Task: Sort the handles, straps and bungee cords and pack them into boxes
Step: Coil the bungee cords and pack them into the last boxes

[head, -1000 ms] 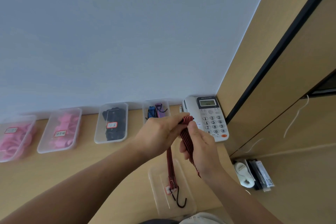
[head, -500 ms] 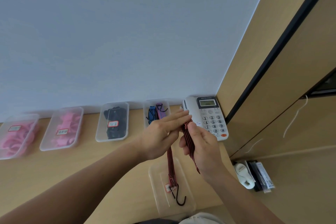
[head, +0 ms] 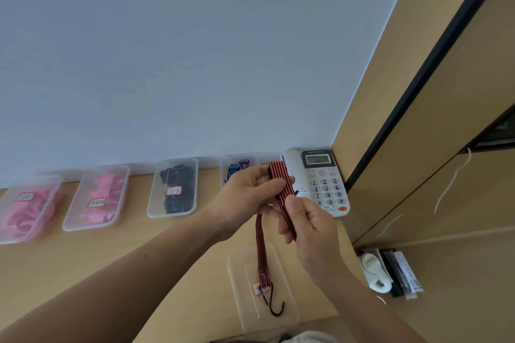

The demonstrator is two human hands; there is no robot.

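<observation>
The left hand (head: pixel 248 198) pinches the folded top of the red-and-black bungee cord (head: pixel 278 175), and the right hand (head: pixel 312 231) grips a strand just below. Both are raised above the table (head: pixel 139 253). The cord's black hook (head: pixel 277 308) hangs over the near clear box (head: pixel 237 287), in front of the telephone (head: pixel 326 184).

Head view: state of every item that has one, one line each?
left hand: pinches the bungee cord at its fold.
right hand: grips one strand below the fold.
bungee cord: folded, hook end hanging over the near box.
near box: on the desk, label showing.
cord box: holds blue and purple cords.
black-parts box: filled, labelled.
second pink box: filled, labelled.
far-left pink box: filled, blurred.
phone: handset on cradle.
</observation>
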